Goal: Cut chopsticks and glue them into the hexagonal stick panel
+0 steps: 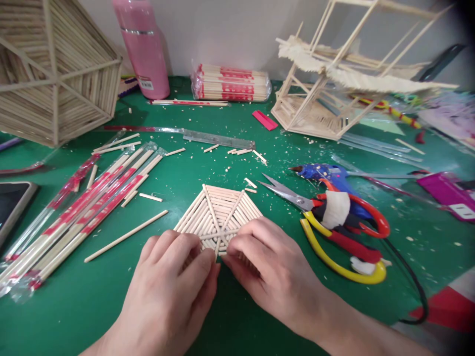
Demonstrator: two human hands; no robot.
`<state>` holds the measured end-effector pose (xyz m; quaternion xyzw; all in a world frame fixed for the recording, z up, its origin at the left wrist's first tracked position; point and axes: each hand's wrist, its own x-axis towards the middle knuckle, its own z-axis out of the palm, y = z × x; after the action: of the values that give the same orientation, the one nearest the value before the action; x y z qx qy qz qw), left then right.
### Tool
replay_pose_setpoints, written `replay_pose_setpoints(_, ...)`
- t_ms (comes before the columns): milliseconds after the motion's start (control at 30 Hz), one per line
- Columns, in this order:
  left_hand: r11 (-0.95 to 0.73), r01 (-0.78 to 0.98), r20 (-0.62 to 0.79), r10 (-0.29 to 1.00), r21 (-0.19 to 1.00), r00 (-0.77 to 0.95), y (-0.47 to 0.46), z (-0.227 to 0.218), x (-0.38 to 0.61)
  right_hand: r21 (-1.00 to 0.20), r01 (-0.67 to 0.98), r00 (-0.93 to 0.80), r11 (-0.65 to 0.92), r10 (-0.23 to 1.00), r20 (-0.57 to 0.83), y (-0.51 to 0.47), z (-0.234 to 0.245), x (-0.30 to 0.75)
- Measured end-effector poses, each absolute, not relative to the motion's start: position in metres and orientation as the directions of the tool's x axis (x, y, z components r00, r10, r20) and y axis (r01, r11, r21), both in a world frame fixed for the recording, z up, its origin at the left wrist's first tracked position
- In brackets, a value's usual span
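Observation:
A small polygonal panel of wooden sticks (222,202) lies on the green table. Crossing sticks meet near its middle, with rows of sticks filling the sections between them. My left hand (168,282) is closed at the panel's lower left edge, thumb and forefinger pinched together. On the lower right edge, my right hand (274,277) is closed too, fingers curled over the sticks. Both hands hide the near part of the panel, and any loose stick between the fingertips cannot be made out.
Scissors (297,195) and a blue glue gun (322,173) lie right. Wrapped chopsticks (92,212), a loose stick (126,236) and a phone (15,207) are left. Behind stand a large stick panel (85,74), a pink bottle (146,49), a chopstick bundle (232,83) and a stick-built frame (315,111).

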<state>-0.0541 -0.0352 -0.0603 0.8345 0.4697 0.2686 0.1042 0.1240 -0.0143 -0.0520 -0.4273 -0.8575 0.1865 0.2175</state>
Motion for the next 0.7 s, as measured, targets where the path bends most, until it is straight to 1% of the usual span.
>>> replay_pose_setpoints(167, -0.517, 0.755, 0.353, 0.849, 0.403, 0.393, -0.0372, -0.0616, -0.0536, -0.562, 0.645, -0.525, 0.518, 0.835, 0.165, -0.0126, -0.0507, 0.1269)
replay_pose_setpoints(333, -0.566, 0.749, 0.345, 0.818, 0.345, 0.460, -0.0366, -0.0629, -0.0571, -0.621, 0.618, -0.534, 0.483, 0.837, 0.119, -0.0111, -0.0477, 0.1306)
replay_pose_setpoints(467, -0.572, 0.756, 0.345, 0.813, 0.319, 0.470, -0.0362, -0.0624, -0.0577, -0.615, 0.627, -0.525, 0.478, 0.843, 0.120, -0.0124, -0.0478, 0.1296)
replay_pose_setpoints(700, -0.569, 0.757, 0.329, 0.817, 0.321, 0.474, -0.0363, -0.0619, -0.0573, -0.593, 0.639, -0.506, 0.490, 0.848, 0.156, -0.0121, -0.0496, 0.1275)
